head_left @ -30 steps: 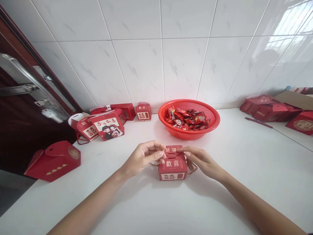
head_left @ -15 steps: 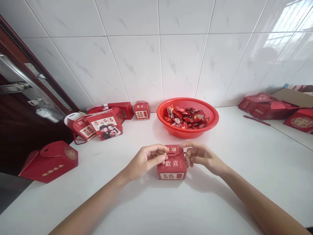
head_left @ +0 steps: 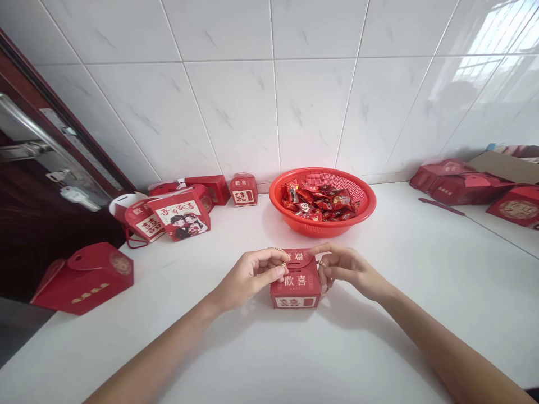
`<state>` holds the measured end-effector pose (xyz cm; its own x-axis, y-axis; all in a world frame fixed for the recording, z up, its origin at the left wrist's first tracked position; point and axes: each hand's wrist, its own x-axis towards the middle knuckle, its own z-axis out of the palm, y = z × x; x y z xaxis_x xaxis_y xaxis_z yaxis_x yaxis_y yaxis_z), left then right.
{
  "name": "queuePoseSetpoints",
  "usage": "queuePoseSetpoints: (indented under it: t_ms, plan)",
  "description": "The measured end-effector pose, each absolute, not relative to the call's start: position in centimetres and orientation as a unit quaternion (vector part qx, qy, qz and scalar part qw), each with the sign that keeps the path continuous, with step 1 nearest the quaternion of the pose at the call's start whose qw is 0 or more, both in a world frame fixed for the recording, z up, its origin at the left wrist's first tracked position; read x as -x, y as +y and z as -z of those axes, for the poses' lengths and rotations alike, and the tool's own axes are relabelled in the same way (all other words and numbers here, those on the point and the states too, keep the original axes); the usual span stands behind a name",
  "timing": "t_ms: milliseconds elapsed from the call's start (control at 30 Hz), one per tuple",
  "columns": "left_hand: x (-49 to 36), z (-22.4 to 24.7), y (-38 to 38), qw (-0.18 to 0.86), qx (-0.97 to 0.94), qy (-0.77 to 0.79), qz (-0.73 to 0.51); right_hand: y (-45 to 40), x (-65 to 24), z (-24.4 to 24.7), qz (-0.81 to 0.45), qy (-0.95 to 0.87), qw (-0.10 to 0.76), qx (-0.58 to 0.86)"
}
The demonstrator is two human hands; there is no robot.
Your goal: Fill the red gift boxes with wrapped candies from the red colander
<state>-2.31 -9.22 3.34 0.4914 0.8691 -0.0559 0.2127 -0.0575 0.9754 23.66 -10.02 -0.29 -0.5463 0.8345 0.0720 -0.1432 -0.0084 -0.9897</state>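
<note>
A small red box (head_left: 295,287) with gold and white lettering sits upright on the white table, its top flaps folded together. At its left side my left hand (head_left: 257,275) pinches a twisted gold cord (head_left: 283,265) over the box top. On the other side my right hand (head_left: 347,268) is closed on the same kind of cord by the box's right edge, with a loose bit hanging below the fingers. My right index finger reaches to the top edge of the box.
Behind the box, a red plastic basket (head_left: 322,229) holds wrapped candies. Several red boxes (head_left: 90,278) stand at the left, one small box (head_left: 243,191) by the tiled wall, more boxes (head_left: 463,188) at the right. A door handle (head_left: 37,126) is far left.
Both hands stay nearly in place. The cord at my right hand has shifted slightly, and a loose bit now shows below the fingers.
</note>
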Motion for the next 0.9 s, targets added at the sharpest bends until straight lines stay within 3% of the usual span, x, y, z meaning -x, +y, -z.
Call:
queuePoseSetpoints:
  t_ms: [200, 533, 900]
  plan:
    - [2.4, -3.5, -9.3, 0.584, -0.637, 0.397, -0.309, -10.0, -24.3, 0.1, -0.652, -0.582, 0.389, 0.291]
    - [4.0, -6.8, -9.7, 0.598, -0.581, 0.298, -0.464, -10.8, -25.7, -2.9, -0.554, -0.594, 0.528, 0.248]
    - [3.9, -7.4, -10.7, 0.597, -0.613, 0.249, -0.454, -10.8, -24.9, -6.8, -0.450, -0.667, 0.508, 0.308]
